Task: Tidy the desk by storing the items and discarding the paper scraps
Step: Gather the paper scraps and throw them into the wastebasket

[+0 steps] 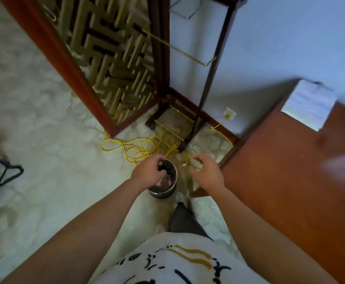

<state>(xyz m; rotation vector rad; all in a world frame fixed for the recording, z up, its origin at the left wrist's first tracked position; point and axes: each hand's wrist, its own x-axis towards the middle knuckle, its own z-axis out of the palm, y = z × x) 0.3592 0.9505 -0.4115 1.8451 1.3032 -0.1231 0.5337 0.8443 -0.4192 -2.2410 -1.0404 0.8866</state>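
A small round metal bin (pixel 168 192) stands on the floor by the desk's corner, with white paper scraps (pixel 168 181) lying inside it. My left hand (pixel 150 173) hovers over the bin's left rim with fingers and thumb curled toward each other. Blur hides whether anything is between them. To the right of the bin my right hand (pixel 207 173) hangs palm down, its fingers loosely curled around nothing. The brown wooden desk (pixel 290 181) fills the right side, and a white notepad (pixel 309 104) lies at its far edge.
A tangled yellow cable (pixel 138 147) lies on the pale floor just beyond the bin and runs to a wall socket (pixel 229 114). A wooden lattice screen (pixel 114 64) and a dark stand (pixel 204 103) rise behind. My shoe (pixel 179 199) is beside the bin.
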